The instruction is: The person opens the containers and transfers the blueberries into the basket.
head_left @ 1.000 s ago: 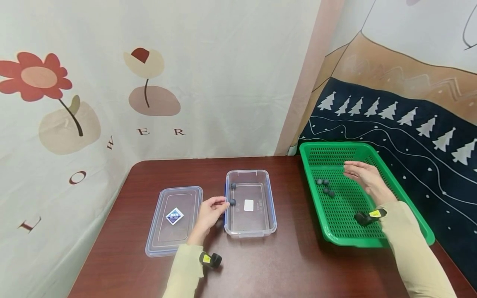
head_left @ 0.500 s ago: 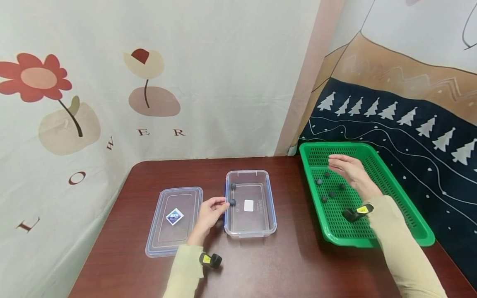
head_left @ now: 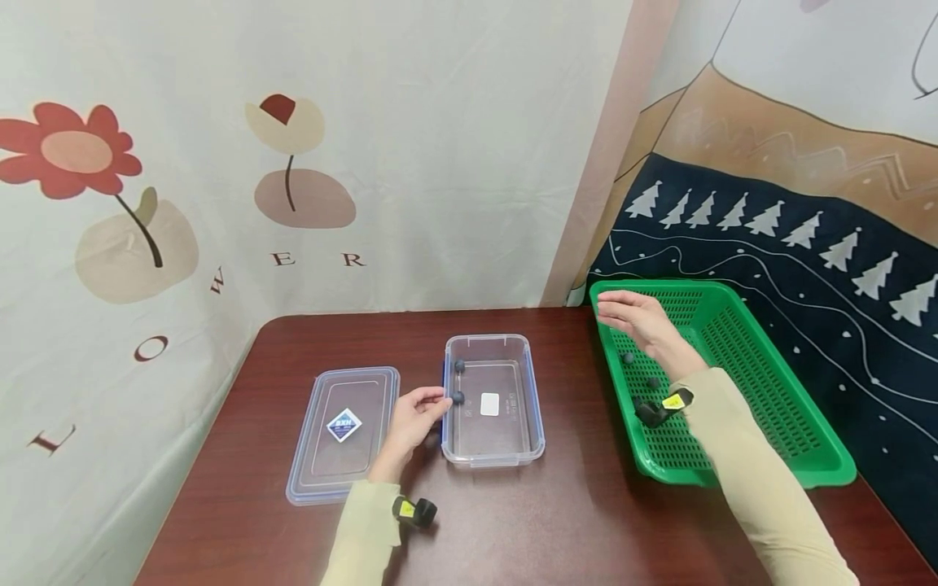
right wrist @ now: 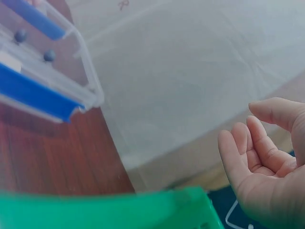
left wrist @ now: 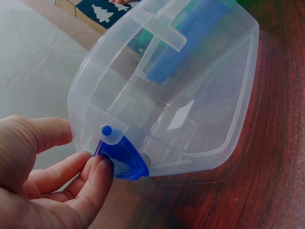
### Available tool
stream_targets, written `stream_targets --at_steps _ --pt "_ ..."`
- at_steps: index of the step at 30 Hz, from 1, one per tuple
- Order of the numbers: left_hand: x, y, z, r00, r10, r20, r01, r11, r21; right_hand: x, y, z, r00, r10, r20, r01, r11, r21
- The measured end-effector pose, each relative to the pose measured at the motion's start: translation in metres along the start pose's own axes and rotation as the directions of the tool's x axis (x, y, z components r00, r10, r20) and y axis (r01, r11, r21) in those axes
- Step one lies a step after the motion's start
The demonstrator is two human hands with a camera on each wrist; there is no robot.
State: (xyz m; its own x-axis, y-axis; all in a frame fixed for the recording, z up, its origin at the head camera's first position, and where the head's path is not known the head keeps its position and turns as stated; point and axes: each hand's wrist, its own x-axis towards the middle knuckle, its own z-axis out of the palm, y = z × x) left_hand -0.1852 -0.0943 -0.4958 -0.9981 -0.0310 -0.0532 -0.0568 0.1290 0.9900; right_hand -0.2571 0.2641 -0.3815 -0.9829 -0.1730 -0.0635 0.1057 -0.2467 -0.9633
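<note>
My left hand [head_left: 413, 419] is at the left side of a clear plastic box [head_left: 513, 431], its fingers and thumb pinching the blue side latch [left wrist: 126, 160] by the corner. Two blueberries, one farther back [head_left: 459, 366] and one nearer [head_left: 458, 398], lie along the box's left wall. High over the back left corner of a green basket [head_left: 769, 391] is my right hand [head_left: 648, 330], fingers loosely curled; no berry shows in it in the right wrist view. Below it, several blueberries [head_left: 653, 382] lie in the basket, some hidden by the arm and wrist camera.
A clear lid [head_left: 359, 460] with a blue-and-white label lies flat on the table, left of the box. The brown tabletop [head_left: 579, 521] separates box and basket. A printed curtain [head_left: 454, 163] hangs behind the table, with a dark tree-patterned cloth [head_left: 733, 187] on the right.
My right hand has moved left across the basket to its back left corner. Blueberries in the basket have rolled apart, and my arm now covers some. My left hand has stayed on the box.
</note>
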Motion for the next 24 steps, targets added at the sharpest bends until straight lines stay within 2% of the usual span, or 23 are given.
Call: stream_targets --at_steps 4,6,9,16,24 --pt "-0.001 0.001 0.0 1.0 0.003 0.004 -0.003 1.0 -0.009 0.004 0.003 0.014 0.999 -0.018 0.03 0.019 0.999 -0.042" --pt "-0.001 0.001 0.0 1.0 0.001 0.001 -0.001 1.0 -0.009 0.008 0.006 0.018 0.995 -0.045 0.091 0.047 0.999 -0.024" --pt "0.0 0.0 0.0 1.0 0.0 -0.006 0.0 1.0 -0.003 0.01 0.009 0.029 0.988 -0.063 0.139 0.067 0.998 -0.022" --pt "0.0 -0.001 0.0 1.0 0.017 -0.017 -0.017 1.0 0.009 0.018 0.014 0.061 0.997 0.01 0.08 -0.002 0.995 -0.097" --pt "-0.001 0.0 0.001 1.0 0.021 -0.022 -0.021 1.0 0.005 0.025 0.03 0.096 0.991 0.063 0.121 -0.033 0.971 -0.235"
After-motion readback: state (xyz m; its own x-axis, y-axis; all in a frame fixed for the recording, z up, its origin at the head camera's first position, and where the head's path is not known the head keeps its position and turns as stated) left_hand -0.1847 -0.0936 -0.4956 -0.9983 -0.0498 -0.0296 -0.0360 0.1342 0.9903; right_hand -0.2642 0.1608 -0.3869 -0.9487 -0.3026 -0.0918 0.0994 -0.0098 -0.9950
